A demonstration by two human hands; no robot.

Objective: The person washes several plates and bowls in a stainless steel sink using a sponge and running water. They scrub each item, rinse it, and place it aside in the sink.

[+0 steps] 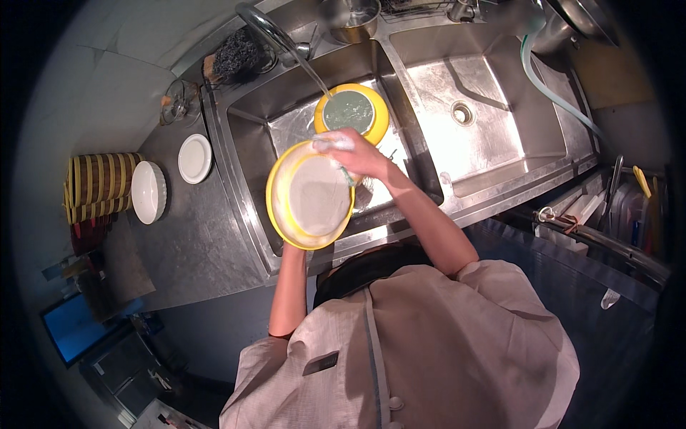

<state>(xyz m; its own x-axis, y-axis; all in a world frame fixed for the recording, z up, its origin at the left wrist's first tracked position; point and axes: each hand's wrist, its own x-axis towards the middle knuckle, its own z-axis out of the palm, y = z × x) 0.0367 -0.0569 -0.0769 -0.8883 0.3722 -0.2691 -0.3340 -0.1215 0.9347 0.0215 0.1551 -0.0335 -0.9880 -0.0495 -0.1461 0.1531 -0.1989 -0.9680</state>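
Observation:
A yellow-rimmed round dish (319,201), smeared with white suds, is held tilted over the front of the left sink basin (252,161). My left forearm (291,284) reaches up beneath it; the hand itself is hidden behind the dish. At the dish's upper right edge is my right hand (356,153), its fingers coated in foam. Part of a green scrubbing pad (347,177) shows beneath that hand. Farther back in the basin lies a second yellow dish (381,115), with water pooled inside its pale ring. A stream from the curved metal faucet (273,35) falls onto it.
The right basin (498,155) has a round drain (462,113). On the left counter are a white fluted bowl (148,192), a small white plate (195,158) and a striped basket (102,185). Steel-wool scourers (236,53) and a metal pot (356,24) stand behind.

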